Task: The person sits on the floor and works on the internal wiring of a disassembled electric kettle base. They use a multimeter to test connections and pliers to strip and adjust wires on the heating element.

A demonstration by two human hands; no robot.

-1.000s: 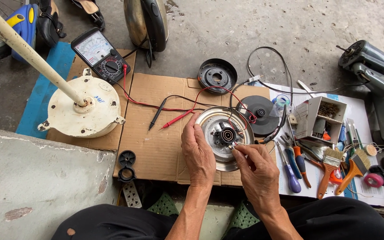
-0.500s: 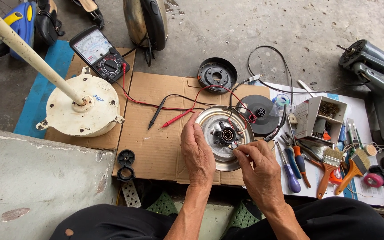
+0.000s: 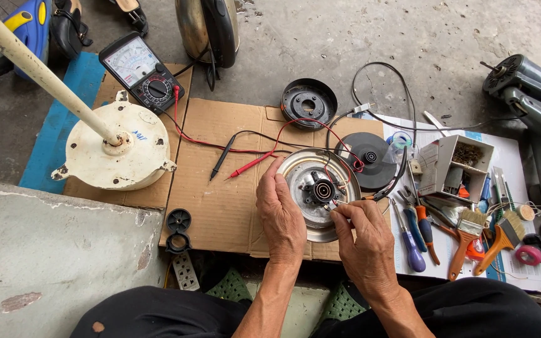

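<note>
A round metal plate (image 3: 295, 164) with a black part at its centre (image 3: 322, 189) lies on a sheet of cardboard (image 3: 220, 188). My left hand (image 3: 281, 216) rests on the plate's left rim and steadies it. My right hand (image 3: 364, 244) pinches a thin wire end (image 3: 339, 201) right beside the black centre part. Red and black wires run from the plate toward a black disc (image 3: 370, 153) and a meter (image 3: 142, 72). A red probe (image 3: 252, 164) and a black probe (image 3: 220, 164) lie loose on the cardboard.
A cream fan base with a pole (image 3: 117, 147) stands at the left. A black ring part (image 3: 309, 102) lies at the back. Screwdrivers (image 3: 413, 241), brushes (image 3: 468, 238), a small parts box (image 3: 455, 163) and tape rolls (image 3: 529, 253) crowd the right. A concrete slab (image 3: 51, 263) is near left.
My right hand's fingers have shifted slightly at the centre of the plate. My left hand stays on the rim.
</note>
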